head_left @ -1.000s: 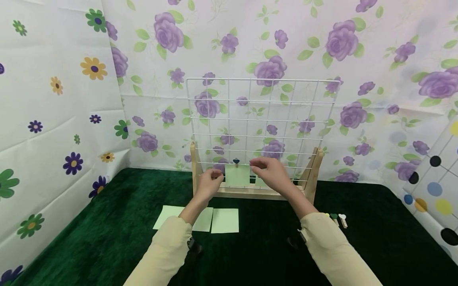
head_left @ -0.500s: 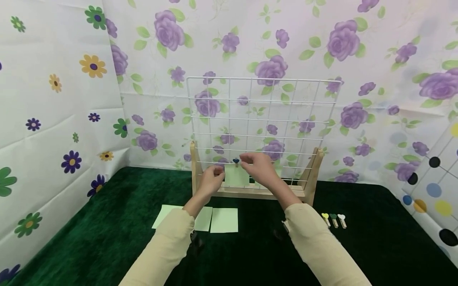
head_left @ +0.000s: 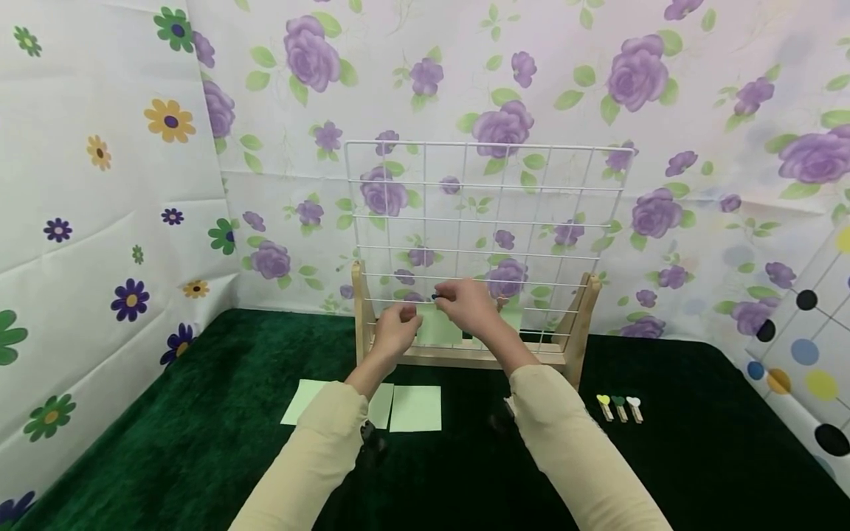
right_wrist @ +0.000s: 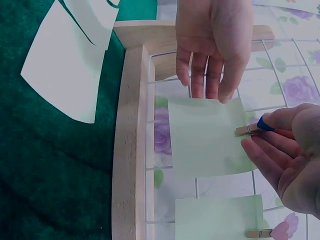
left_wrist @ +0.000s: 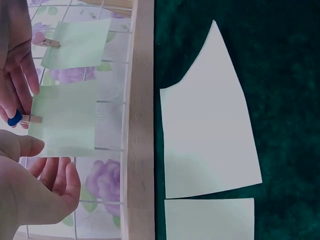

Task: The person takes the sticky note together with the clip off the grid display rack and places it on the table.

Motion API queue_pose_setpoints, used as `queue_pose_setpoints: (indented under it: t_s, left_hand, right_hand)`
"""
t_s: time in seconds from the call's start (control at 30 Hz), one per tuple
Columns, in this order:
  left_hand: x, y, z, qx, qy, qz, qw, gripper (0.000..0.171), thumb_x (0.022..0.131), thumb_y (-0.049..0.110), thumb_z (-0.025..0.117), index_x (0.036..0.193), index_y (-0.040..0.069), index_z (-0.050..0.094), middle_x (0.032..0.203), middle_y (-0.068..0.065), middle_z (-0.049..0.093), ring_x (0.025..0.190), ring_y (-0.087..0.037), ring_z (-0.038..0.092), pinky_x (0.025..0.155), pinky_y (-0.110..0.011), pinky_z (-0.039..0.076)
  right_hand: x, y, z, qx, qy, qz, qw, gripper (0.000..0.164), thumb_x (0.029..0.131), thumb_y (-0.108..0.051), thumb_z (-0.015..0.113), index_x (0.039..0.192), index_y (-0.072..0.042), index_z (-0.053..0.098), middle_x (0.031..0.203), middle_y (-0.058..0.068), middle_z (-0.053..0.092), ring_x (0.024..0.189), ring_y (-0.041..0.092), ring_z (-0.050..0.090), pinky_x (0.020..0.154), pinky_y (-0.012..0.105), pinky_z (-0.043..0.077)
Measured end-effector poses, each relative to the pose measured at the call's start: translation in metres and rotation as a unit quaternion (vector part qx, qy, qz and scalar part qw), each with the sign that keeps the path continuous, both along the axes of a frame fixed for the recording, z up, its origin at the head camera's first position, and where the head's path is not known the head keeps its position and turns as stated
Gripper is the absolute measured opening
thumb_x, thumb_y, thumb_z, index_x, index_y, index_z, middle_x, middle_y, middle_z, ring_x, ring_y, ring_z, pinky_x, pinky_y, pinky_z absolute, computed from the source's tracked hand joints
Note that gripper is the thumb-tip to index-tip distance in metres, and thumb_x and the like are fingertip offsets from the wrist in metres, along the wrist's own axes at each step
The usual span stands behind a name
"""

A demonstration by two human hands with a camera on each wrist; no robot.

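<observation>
A square pale green paper hangs against the white wire grid. My right hand pinches the blue-topped end of a small wooden clothespin whose jaws sit on the paper's upper edge. At the paper's left side, my left hand holds the edge, thumb in front and fingertips partly hidden behind it. Beside it a second green paper hangs from a clothespin with a pink heart; in the head view the right hand partly covers that paper.
The grid stands in a wooden base on dark green cloth. In front lie several pale green papers, partly under the left forearm. To the right lie clothespins with yellow, green and white hearts.
My right hand has moved left to the blue clothespin and now pinches it. My left hand has shifted slightly right, onto the paper's edge.
</observation>
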State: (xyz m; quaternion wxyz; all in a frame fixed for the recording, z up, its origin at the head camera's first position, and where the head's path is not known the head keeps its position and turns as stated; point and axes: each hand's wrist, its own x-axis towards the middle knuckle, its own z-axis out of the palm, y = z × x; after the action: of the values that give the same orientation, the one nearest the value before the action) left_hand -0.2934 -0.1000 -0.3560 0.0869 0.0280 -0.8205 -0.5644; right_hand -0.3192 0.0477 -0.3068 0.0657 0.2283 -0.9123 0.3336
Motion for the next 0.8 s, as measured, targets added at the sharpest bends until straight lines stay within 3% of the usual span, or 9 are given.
queue_pose_setpoints:
  t_s: [0.2, 0.37, 0.57, 0.8]
  left_hand:
    - [-0.0002, 0.0009, -0.0016, 0.022, 0.008, 0.004, 0.9997, 0.025, 0.097, 0.008, 0.057, 0.118, -0.005, 0.059, 0.113, -0.018, 0.059, 0.102, -0.03, 0.057, 0.084, -0.04, 0.049]
    - [-0.0019, 0.0008, -0.003, 0.026, 0.014, 0.011, 0.9995, 0.022, 0.097, 0.008, 0.057, 0.114, -0.004, 0.06, 0.108, -0.017, 0.06, 0.095, -0.027, 0.056, 0.079, -0.037, 0.049]
    - [-0.0047, 0.0022, -0.0044, 0.019, 0.014, 0.023, 0.9995, 0.021, 0.096, 0.01, 0.058, 0.113, -0.003, 0.062, 0.107, -0.016, 0.061, 0.092, -0.026, 0.057, 0.076, -0.036, 0.05]
    - [-0.0034, 0.0021, -0.0056, 0.023, 0.013, 0.025, 0.9993, 0.022, 0.097, 0.01, 0.058, 0.114, -0.003, 0.062, 0.11, -0.016, 0.061, 0.098, -0.027, 0.057, 0.081, -0.038, 0.049]
  right_hand:
    - [-0.0034, -0.0016, -0.0012, 0.014, 0.017, -0.004, 1.0, 0.029, 0.1, -0.017, 0.054, 0.121, -0.002, 0.066, 0.109, 0.011, 0.069, 0.084, 0.021, 0.063, 0.074, 0.036, 0.051]
    - [-0.0059, -0.0022, -0.0023, 0.016, 0.012, 0.0, 1.0, 0.03, 0.097, -0.018, 0.061, 0.12, -0.001, 0.067, 0.114, 0.011, 0.068, 0.104, 0.024, 0.064, 0.086, 0.039, 0.051]
    - [-0.0082, -0.001, -0.005, 0.016, 0.043, -0.007, 0.999, 0.023, 0.095, -0.014, 0.063, 0.112, -0.001, 0.071, 0.104, 0.01, 0.071, 0.089, 0.022, 0.066, 0.074, 0.035, 0.054]
    - [-0.0094, -0.0016, -0.0082, 0.034, 0.081, -0.026, 0.996, 0.019, 0.094, -0.014, 0.064, 0.107, -0.003, 0.073, 0.101, 0.008, 0.072, 0.095, 0.023, 0.066, 0.079, 0.037, 0.053]
